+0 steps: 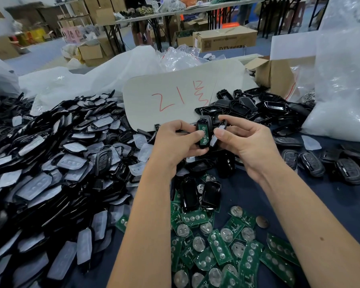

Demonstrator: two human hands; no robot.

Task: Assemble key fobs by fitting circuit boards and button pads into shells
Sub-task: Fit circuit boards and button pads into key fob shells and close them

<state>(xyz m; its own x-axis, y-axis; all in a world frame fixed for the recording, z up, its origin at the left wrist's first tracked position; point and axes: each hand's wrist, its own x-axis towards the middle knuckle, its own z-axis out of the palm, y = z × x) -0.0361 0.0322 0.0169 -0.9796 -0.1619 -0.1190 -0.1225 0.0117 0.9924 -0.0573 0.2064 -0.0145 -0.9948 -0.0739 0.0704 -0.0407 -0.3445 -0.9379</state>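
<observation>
Head-camera view: above a blue desk [247,196], the left hand [175,140] gripped a black shell [203,134] with a green circuit board seated in it, thumb pressing the board, while the right hand [243,140] pinched a second shell half [217,133] just beside it. Loose circuit boards [227,246] lay below, button pads [50,173] heaped at left.

left hand [175,140] grips black shell [203,133] with green board [203,134] seated, thumb on board | right hand [247,142] pinches second shell half [217,134] just beside it | loose boards [222,246] on counter [247,190] below | pad-fitted shells [50,173] heaped left
</observation>
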